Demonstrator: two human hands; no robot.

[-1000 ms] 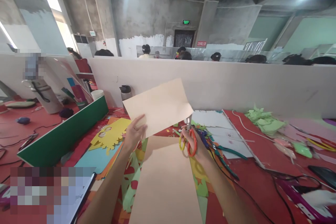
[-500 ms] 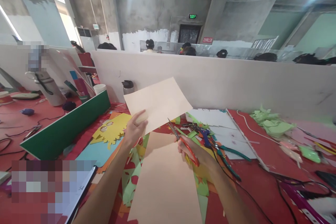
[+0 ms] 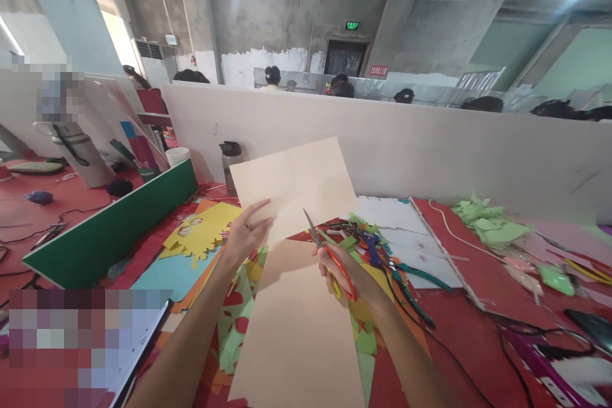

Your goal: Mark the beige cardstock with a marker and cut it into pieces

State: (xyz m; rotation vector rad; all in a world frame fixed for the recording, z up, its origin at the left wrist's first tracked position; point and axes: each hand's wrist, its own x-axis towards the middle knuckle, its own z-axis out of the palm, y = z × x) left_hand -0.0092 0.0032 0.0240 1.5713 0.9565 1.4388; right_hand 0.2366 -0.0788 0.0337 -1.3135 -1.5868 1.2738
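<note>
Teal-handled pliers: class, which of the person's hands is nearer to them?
Right. The right hand, holding scissors, is left of the pliers; the left hand is farther left, holding paper.

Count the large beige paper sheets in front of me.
2 that I can see: one upper sheet held up by the left hand, and one lower sheet lying among paper scraps. More may be hidden underneath.

Beige sheet (image 3: 296, 185) in left hand (image 3: 248, 229), scissors (image 3: 340, 266) in right hand (image 3: 354, 269).
</note>
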